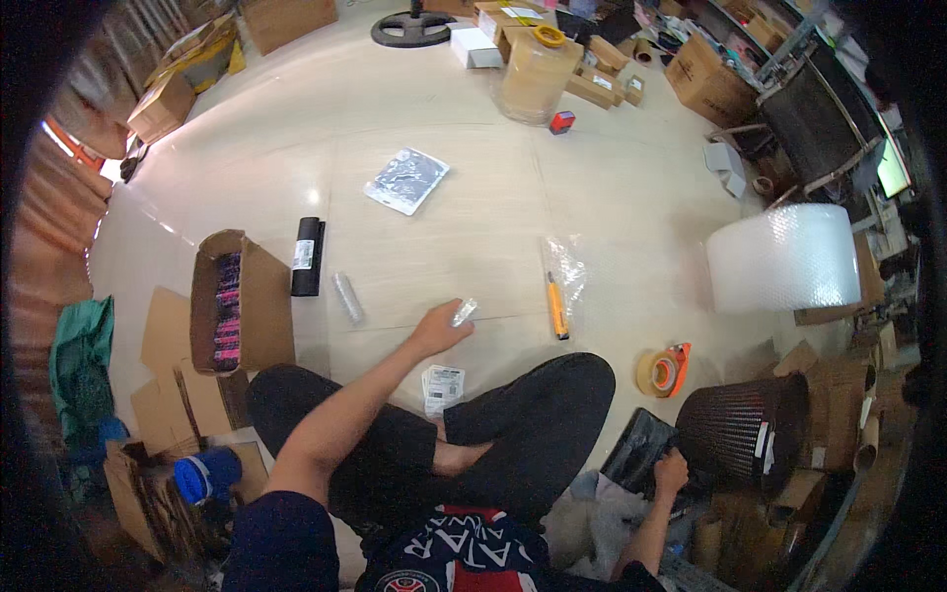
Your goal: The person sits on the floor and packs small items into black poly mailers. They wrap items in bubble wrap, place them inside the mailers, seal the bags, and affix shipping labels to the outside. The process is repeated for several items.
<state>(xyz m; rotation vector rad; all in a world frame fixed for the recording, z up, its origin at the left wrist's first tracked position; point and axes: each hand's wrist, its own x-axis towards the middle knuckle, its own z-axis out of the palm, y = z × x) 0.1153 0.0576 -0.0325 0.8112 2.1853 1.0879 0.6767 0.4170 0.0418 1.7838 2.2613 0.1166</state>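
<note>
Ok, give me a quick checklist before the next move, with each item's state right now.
1. Left hand has the small clear packet in its fingers: ok.
2. Right hand rests on the black bag beside the mesh bin: ok.
3. Yellow cutter lying on the floor, apart from both hands: ok.
4. Cutter blade retracted: cannot tell.
5. Tape dispenser on the floor nearby: ok.
6. Paper labels by the knee: ok.
</note>
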